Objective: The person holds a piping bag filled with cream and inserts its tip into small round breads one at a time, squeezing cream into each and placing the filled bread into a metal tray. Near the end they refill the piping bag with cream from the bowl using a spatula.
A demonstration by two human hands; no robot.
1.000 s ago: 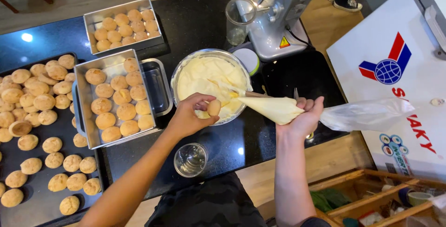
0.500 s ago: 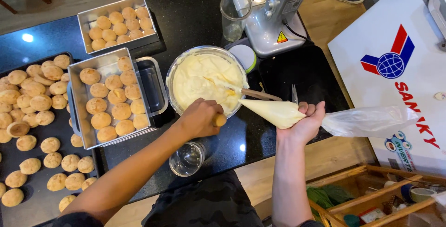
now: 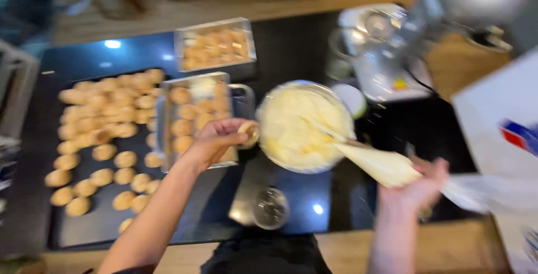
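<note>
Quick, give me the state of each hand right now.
Left hand: closed on a small round pastry.
Right hand: closed around a cream-filled piping bag.

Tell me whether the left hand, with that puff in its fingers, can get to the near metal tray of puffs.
Probably yes. The left hand holding a puff already sits over the near metal tray, at its right edge. Nothing lies between them; the cream bowl stands off to the right.

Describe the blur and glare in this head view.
Head view: strong motion blur smears everything; the buns and mixer lose their edges. The left hand and piping bag stay readable. Bright glare spots sit on the black counter.
</note>
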